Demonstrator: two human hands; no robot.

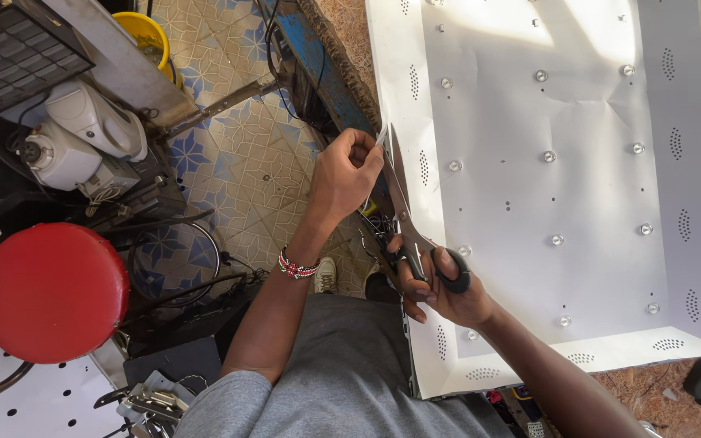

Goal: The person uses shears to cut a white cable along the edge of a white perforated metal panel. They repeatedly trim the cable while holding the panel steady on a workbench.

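Observation:
A large white reflector sheet (578, 186) with rows of small round lenses lies in a flat panel frame on the workbench. My right hand (440, 288) grips the black handles of a pair of scissors (403, 215), whose blades run up along the sheet's left edge. My left hand (346, 174), with a beaded bracelet at the wrist, pinches a thin strip of the white sheet at the blade tips.
A red round stool (50, 292) stands at the lower left. White appliances (83, 138) and a dark crate sit at the upper left. A yellow bucket (146, 32) stands on the patterned tile floor. Cables hang beside the blue bench edge (310, 57).

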